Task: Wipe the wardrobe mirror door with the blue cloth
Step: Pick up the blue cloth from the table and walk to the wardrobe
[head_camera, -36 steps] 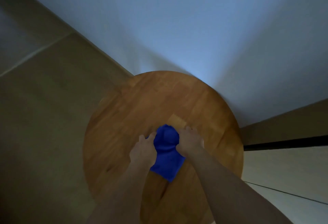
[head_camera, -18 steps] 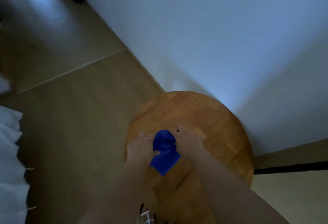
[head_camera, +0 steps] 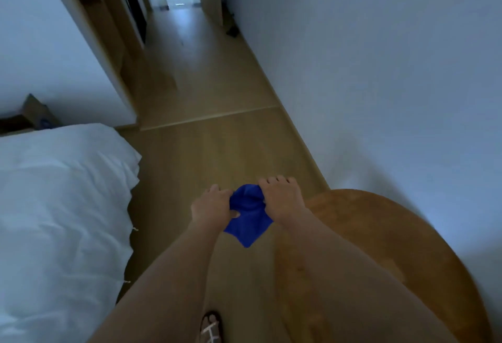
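I hold the blue cloth (head_camera: pixel 248 215) bunched between both hands, in the air above the wooden floor. My left hand (head_camera: pixel 212 205) grips its left side and my right hand (head_camera: pixel 281 198) grips its right side. A corner of the cloth hangs down between my forearms. A tall wooden-framed unit (head_camera: pixel 108 25) with dark panels stands far ahead on the left of the corridor; I cannot tell whether it is the wardrobe mirror door.
A round wooden table (head_camera: pixel 394 255) sits at the lower right against the white wall (head_camera: pixel 380 71). A bed with white bedding (head_camera: pixel 59 207) fills the left. The wooden floor (head_camera: pixel 212 90) runs ahead into a corridor. My sandalled foot (head_camera: pixel 210 327) shows below.
The view has swung up and left from the table to the corridor and bed. The cloth, held in both hands, has come off the tabletop and is now over the floor.
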`<act>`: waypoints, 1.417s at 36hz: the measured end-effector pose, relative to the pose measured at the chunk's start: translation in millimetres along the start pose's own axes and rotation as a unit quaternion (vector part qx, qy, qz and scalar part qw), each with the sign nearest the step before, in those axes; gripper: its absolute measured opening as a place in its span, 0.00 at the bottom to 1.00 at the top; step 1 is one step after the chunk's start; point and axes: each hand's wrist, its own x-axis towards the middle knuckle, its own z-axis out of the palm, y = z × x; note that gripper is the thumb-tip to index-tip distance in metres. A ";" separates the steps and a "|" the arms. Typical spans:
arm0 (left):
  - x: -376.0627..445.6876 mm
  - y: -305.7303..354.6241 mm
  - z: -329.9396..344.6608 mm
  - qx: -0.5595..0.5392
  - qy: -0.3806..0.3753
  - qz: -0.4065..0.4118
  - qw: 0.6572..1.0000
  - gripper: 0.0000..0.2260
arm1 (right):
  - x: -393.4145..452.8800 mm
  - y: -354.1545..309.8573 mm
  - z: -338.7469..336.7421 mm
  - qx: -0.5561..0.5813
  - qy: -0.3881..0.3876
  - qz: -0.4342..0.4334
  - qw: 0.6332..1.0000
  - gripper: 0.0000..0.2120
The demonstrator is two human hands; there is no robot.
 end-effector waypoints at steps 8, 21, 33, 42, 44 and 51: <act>54.3 -106.1 -61.4 -0.009 0.026 -0.009 1.000 0.20 | 103.1 -81.4 -27.8 0.018 0.011 -0.015 1.000 0.14; 150.9 -195.5 -107.3 -0.053 0.027 -0.028 0.998 0.20 | 241.6 -130.7 -48.4 0.038 -0.024 -0.033 0.998 0.14; 298.0 -208.9 -170.1 -0.041 0.048 -0.064 0.996 0.22 | 404.1 -95.9 -67.2 0.021 0.011 -0.070 0.997 0.15; 427.8 -184.3 -238.9 -0.040 0.067 -0.061 0.995 0.21 | 539.5 -31.0 -103.1 0.018 0.008 -0.067 0.998 0.16; 452.3 -180.2 -250.8 -0.040 0.068 -0.063 0.995 0.21 | 563.4 -21.0 -106.3 0.015 0.001 -0.064 0.998 0.16; 538.9 -174.4 -281.6 -0.022 0.065 -0.061 0.996 0.22 | 646.4 11.2 -107.6 0.009 -0.004 -0.059 0.998 0.16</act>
